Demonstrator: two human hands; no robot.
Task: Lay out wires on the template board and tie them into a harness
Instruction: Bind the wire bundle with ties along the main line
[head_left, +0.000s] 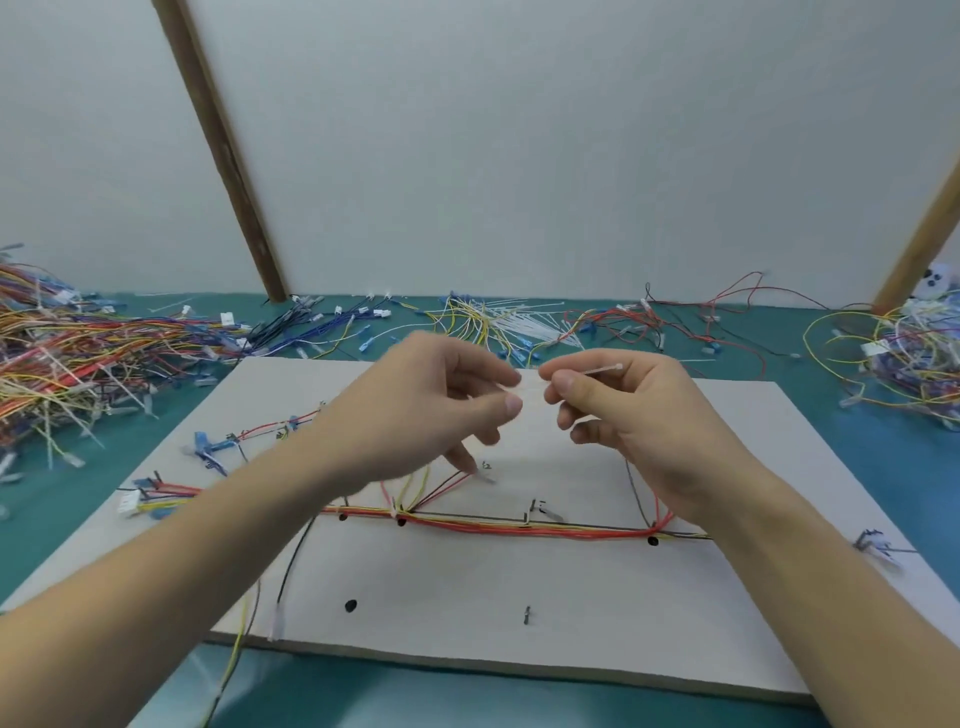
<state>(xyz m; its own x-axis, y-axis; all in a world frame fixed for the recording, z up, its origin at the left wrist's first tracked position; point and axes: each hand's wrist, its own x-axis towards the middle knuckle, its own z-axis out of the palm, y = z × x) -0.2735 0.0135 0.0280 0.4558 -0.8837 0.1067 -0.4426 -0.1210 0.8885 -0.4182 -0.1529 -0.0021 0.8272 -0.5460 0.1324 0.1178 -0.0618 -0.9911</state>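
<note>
Right now your right hand (618, 410) pinches a thin white cable tie (602, 369) between thumb and forefinger, its small head poking out past your knuckles on the outer side. Your left hand (441, 405) sits just beside it, fingers curled toward the tie's free end; motion blur hides whether they actually grip it, so I cannot tell. One left finger reaches down toward a peg beneath your hands.

Below both hands lies the template board (467, 623), and the wire bundle (519, 527) runs across it under your wrists: red, yellow and black wires laid side by side, with branches fanning up toward your left fingers and another rising under your right palm. A loose black wire (291, 561) trails off the board's near edge below your left forearm. Behind your hands, a heap of spare ties (524, 322) lies on the green table (883, 467); a tangled mass of wires (67, 358) sits far out past your left arm.

Expect the tie to feel almost weightless, springy and slick. Hold it near the head, as you do, and guide the tail with the other hand. The wires are soft and limp, and will likely slip out of line if tugged, so gather them close beside a peg before you loop the tie round. Pull the tail gently, since thin insulation could pinch.
</note>
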